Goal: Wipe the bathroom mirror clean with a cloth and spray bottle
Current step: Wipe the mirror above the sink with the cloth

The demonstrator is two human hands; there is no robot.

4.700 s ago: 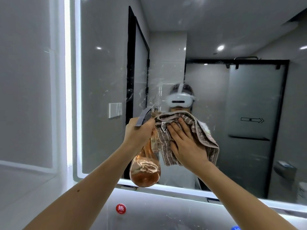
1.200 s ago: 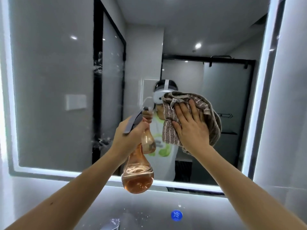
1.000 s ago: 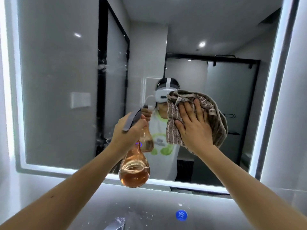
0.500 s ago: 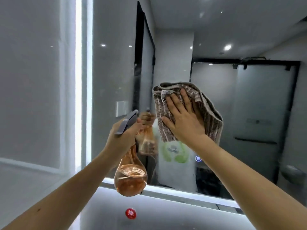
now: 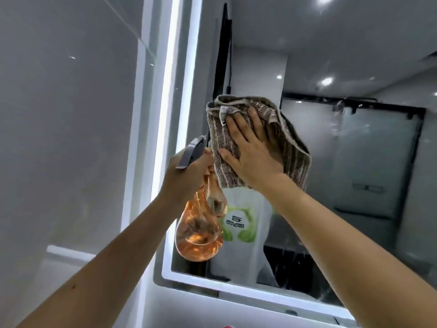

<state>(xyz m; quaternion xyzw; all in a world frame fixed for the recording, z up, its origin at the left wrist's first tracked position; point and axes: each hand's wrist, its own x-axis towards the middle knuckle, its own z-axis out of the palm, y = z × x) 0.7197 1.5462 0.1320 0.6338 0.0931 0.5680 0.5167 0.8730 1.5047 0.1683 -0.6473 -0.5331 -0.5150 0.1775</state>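
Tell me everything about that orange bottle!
The spray bottle is clear, orange-tinted, plastic-looking, with a round belly, a thin neck and a grey spray head. Liquid fills only its bottom part. It hangs roughly upright in front of the mirror, near its lit left edge. The left hand grips its neck; the cloth is just to its right.

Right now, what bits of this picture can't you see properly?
1. Head view: the glass of the mirror under the cloth is hidden by the cloth and the right hand pressing it.
2. Head view: the spray bottle has its trigger covered by the left hand gripping it.
3. Head view: the mirror's top and right side are cut off by the picture edges.
4. Head view: the lettering on the reflected shirt is too small to read.
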